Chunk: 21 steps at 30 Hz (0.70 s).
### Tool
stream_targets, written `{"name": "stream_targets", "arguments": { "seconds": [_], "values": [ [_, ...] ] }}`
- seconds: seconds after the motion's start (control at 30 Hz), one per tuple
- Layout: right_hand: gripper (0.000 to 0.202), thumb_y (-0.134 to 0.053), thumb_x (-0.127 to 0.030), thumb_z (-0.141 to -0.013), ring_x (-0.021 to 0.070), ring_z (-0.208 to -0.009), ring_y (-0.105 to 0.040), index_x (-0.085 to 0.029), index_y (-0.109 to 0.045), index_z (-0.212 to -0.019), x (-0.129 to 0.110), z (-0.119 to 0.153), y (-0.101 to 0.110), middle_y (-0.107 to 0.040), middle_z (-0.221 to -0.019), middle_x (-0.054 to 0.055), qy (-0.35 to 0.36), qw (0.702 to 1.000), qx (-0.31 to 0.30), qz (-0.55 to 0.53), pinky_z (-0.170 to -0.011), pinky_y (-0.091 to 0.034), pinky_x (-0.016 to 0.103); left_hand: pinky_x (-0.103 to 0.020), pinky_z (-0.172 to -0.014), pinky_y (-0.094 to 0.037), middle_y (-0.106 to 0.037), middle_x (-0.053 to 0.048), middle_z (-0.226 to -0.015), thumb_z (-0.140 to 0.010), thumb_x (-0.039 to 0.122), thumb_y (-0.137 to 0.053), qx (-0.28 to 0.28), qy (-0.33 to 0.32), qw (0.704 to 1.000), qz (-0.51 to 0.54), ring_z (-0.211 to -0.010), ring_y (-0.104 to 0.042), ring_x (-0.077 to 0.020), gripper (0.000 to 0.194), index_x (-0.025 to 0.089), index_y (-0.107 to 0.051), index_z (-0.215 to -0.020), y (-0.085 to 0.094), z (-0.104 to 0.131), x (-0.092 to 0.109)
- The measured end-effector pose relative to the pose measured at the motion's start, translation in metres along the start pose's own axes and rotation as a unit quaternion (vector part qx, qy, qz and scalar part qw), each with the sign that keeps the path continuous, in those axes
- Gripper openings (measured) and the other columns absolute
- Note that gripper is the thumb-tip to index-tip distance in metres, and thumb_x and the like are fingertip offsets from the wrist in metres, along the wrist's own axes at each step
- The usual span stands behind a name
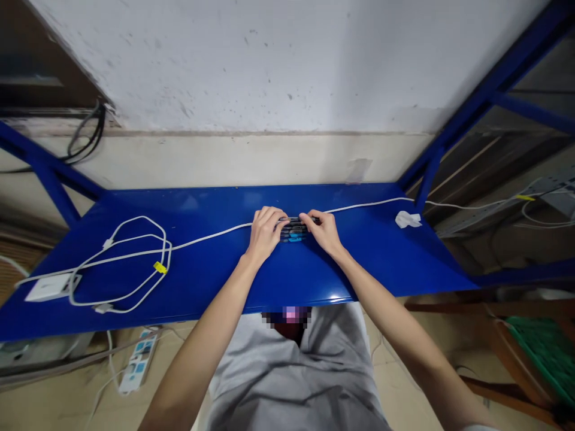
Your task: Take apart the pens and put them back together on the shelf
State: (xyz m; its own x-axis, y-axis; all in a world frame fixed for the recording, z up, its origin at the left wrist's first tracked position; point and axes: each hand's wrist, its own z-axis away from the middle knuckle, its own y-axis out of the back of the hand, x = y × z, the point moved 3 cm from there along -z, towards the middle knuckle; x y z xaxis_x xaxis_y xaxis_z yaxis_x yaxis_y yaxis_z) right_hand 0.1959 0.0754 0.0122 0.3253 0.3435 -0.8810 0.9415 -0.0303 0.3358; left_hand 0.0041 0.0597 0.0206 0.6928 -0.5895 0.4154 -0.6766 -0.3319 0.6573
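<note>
Several slim dark rods that look like pens [294, 230] lie side by side, left to right, on the blue table [309, 272]. Light blue marks show on the nearest ones. My left hand [266, 232] is closed at their left end, thumb and fingers pinching the farthest pen. At the right end my right hand [324, 230] pinches the same pen between thumb and fingers. My fingers cover both ends of the row, so the tips are hidden.
A white cable [211, 235] runs across the table behind my hands. On the left are a looped white cable [139, 218] and a white adapter [50, 287]. Crumpled tissue [408, 219] lies at the right. Blue posts [429, 179] flank the table; a wall [251, 158] stands behind.
</note>
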Motion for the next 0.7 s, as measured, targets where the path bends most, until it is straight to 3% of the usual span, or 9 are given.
{"name": "stream_targets", "arguments": {
  "seconds": [0.07,0.23,0.33,0.57,0.7],
  "values": [
    [0.046,-0.060,-0.055,-0.095,0.0122,-0.055,-0.045,-0.018,-0.065,-0.069,-0.002,0.001,0.000,-0.052,-0.057,-0.003,0.017,1.000,-0.003,0.016,-0.057,-0.034,0.027,-0.037,-0.089,-0.042,-0.071,-0.006,-0.101,-0.104,0.034,-0.051,0.004,-0.004,1.000,0.001,-0.098,-0.060,-0.0218,0.020,0.021,-0.065,-0.098,-0.002,0.000,0.000],
    [0.029,-0.063,-0.048,-0.095,0.0135,-0.067,-0.052,-0.019,-0.068,-0.098,-0.010,0.002,-0.001,-0.064,-0.084,0.001,0.069,0.997,-0.044,-0.008,-0.063,-0.039,0.026,-0.036,-0.084,-0.040,-0.068,-0.005,-0.091,-0.105,0.027,-0.047,0.025,-0.006,1.000,-0.008,-0.089,-0.059,-0.0210,0.017,0.020,-0.061,-0.099,-0.009,0.001,-0.003],
    [0.032,-0.064,-0.050,-0.094,0.0148,-0.071,-0.052,-0.019,-0.069,-0.091,-0.011,0.000,0.000,-0.063,-0.084,0.002,0.087,0.995,-0.043,0.001,-0.064,-0.040,0.028,-0.036,-0.083,-0.040,-0.068,-0.005,-0.091,-0.104,0.025,-0.046,0.027,-0.010,0.999,-0.020,-0.089,-0.058,-0.0214,0.016,0.020,-0.061,-0.099,-0.011,0.001,-0.002],
    [0.037,-0.065,-0.052,-0.094,0.0160,-0.068,-0.050,-0.019,-0.072,-0.077,-0.005,-0.003,0.004,-0.058,-0.073,0.002,0.080,0.997,-0.005,-0.006,-0.064,-0.038,0.031,-0.038,-0.086,-0.041,-0.072,-0.006,-0.099,-0.103,0.040,-0.052,0.004,-0.023,1.000,-0.015,-0.096,-0.058,-0.0233,0.025,0.021,-0.068,-0.109,-0.004,0.001,0.009],
    [0.031,-0.067,-0.050,-0.092,0.0166,-0.072,-0.053,-0.020,-0.075,-0.085,-0.007,-0.001,0.002,-0.062,-0.079,0.003,0.072,0.997,-0.012,-0.015,-0.066,-0.041,0.031,-0.041,-0.089,-0.041,-0.074,-0.007,-0.099,-0.105,0.038,-0.048,0.011,-0.004,1.000,-0.027,-0.103,-0.057,-0.0252,0.029,0.022,-0.072,-0.109,0.000,0.001,0.009]
  ]
}}
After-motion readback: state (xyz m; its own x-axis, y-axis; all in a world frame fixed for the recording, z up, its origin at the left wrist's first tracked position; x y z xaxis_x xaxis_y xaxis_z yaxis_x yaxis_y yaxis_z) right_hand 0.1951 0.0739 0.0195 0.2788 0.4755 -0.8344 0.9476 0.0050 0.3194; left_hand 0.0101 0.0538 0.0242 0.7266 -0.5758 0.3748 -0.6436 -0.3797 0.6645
